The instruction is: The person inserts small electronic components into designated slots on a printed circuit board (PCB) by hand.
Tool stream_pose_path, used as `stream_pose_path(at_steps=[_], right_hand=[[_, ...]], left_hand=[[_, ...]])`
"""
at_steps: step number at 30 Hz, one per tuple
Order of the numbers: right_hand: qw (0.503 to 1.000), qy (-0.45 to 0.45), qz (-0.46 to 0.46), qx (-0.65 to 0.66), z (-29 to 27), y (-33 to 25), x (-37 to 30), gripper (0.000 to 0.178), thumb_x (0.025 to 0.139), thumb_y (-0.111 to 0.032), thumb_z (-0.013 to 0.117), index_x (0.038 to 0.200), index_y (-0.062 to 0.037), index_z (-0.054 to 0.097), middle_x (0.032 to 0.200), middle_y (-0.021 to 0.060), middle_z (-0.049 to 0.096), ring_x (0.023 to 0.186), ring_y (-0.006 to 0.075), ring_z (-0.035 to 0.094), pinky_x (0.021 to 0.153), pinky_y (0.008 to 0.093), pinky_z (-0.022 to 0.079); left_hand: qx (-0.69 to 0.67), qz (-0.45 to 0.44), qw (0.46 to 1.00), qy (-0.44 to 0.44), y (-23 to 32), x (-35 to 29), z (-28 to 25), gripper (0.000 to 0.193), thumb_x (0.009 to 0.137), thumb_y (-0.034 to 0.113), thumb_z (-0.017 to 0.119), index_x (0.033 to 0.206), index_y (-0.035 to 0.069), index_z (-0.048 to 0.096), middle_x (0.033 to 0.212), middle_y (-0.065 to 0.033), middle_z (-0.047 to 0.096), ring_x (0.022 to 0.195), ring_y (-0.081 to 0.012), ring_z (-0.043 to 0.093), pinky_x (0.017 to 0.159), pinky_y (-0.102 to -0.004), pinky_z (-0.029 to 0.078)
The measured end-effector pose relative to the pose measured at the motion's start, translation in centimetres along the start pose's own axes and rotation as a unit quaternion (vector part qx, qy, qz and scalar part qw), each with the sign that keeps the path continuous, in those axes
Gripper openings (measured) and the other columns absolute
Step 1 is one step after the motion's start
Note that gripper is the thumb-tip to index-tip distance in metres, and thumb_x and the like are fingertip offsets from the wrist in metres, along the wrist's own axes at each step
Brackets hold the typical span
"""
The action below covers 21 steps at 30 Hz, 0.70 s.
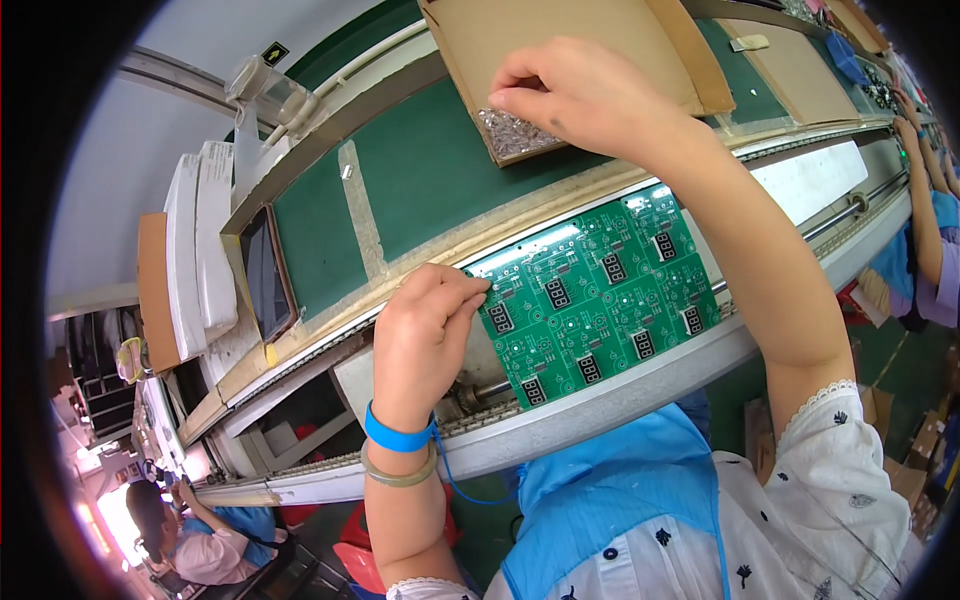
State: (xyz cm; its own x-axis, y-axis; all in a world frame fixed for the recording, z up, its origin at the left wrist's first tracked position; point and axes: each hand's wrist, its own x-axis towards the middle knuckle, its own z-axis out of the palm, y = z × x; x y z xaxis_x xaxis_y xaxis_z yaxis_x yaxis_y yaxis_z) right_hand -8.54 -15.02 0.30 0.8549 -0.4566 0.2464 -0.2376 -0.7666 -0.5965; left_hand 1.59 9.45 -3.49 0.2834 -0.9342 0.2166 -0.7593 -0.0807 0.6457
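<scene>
A green circuit board point(580, 328) lies across the conveyor rails in front of me, with several black three-digit displays point(614, 267) standing on it in two rows. My left hand point(425, 325) is pinched at the board's far left corner; whatever its fingertips hold is too small to make out. Farther off, my right hand point(585, 100) hovers over an open cardboard box point(470, 50), fingers curled together. Below those fingers, small clear parts point(515, 135) are heaped in the box's near corner. Any part in the right fingers is hidden.
A metal rail point(620, 365) borders the conveyor on my side. A blue wrist strap point(398, 430) with a cord circles my left wrist. Beyond the line is a green work surface point(420, 165). White packages point(185, 250) stand at left; other people work at both ends.
</scene>
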Motion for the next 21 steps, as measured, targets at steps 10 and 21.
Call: stream_pose_path(at_steps=[10,21], right_hand=[[1.0,0.01,-0.009,0.021,0.7,1.4,-0.1,0.025,0.092,-0.024,0.064,0.098,0.0003,0.069,0.078,0.0133,0.068,0.071,0.026,0.064,0.068,0.0366,0.05],[0.999,0.007,-0.021,-0.025,0.5,1.3,0.2,0.027,0.092,-0.026,0.063,0.099,-0.0005,0.07,0.081,0.0145,0.069,0.074,0.0286,0.065,0.069,0.0375,0.05]], left_hand=[[-0.025,-0.075,0.997,0.024,0.5,-0.1,0.0,0.011,0.079,-0.001,0.071,0.09,0.0,0.072,0.086,-0.0122,0.068,0.072,-0.0252,0.067,0.064,-0.0329,0.052],[-0.007,-0.048,0.999,0.012,0.4,-0.1,0.0,0.008,0.079,0.0,0.071,0.087,0.0,0.071,0.084,-0.011,0.068,0.069,-0.0227,0.067,0.062,-0.031,0.052]])
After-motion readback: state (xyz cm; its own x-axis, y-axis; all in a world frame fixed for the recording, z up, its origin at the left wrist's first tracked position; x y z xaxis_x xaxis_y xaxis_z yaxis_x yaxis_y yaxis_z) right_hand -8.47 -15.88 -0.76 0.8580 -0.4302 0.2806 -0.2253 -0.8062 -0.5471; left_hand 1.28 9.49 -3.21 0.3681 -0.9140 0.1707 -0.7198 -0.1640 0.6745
